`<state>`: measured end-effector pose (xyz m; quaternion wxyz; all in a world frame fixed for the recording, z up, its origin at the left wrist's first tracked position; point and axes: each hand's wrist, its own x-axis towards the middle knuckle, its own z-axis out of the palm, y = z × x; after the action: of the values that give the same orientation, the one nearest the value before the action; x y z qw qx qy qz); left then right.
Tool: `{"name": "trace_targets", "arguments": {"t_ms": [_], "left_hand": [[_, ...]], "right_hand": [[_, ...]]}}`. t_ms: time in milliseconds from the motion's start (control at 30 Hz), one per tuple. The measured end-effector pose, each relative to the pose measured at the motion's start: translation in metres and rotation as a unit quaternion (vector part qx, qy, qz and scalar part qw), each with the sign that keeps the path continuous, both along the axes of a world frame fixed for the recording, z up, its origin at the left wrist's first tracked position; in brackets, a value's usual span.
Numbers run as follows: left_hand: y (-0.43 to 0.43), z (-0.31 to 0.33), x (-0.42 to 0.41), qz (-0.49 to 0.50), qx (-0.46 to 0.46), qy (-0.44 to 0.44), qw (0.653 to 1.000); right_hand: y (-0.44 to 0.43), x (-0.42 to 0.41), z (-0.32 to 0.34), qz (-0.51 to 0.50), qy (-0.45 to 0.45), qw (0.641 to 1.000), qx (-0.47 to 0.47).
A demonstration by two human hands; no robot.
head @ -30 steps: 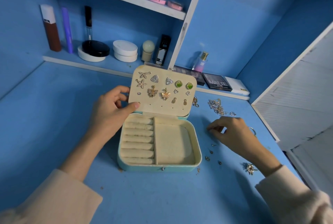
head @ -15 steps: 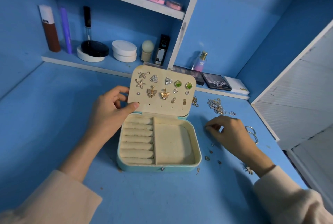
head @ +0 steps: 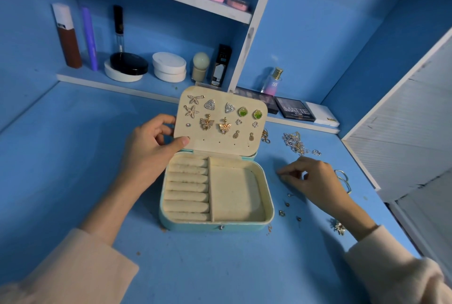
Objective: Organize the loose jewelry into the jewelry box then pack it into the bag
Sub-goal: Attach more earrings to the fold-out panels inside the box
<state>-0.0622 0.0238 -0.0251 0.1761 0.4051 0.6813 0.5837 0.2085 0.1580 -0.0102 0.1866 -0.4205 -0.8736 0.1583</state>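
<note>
Left hand (head: 149,154) gripping upright jewelry box lid (head: 220,144)

The jewelry box (head: 215,226) at the centre of the frame is pale teal outside and cream inside; on its cream lid panel (head: 220,143) sit green-stoned studs (head: 242,111), gold butterflies (head: 207,124) and silver triangles (head: 210,104) ribbed with nested lines; the table (head: 73,157) is blue; the sleeves (head: 73,272) at the lower corners are pale peach; at upper left stand a brown tube (head: 67,42) with a white cap, a purple tube (head: 89,37) and a black compact (head: 129,63); the chain heap (head: 297,143) at right mixes silver and gold.
</note>
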Motion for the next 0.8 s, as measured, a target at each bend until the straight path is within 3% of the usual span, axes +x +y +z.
{"name": "trace_targets", "arguments": {"t_ms": [367,800], "left_hand": [[0.0006,-0.0006,-0.0005,0.001,-0.002,-0.005,1.0],[0.0014,-0.002,-0.0014,0.0,0.01,-0.001,1.0]], "right_hand": [[-0.003,0.0062,0.0024,0.024,-0.034,0.998,0.046],[-0.0048,0.0046,0.0023,-0.01,-0.024,0.999,0.024]]}}
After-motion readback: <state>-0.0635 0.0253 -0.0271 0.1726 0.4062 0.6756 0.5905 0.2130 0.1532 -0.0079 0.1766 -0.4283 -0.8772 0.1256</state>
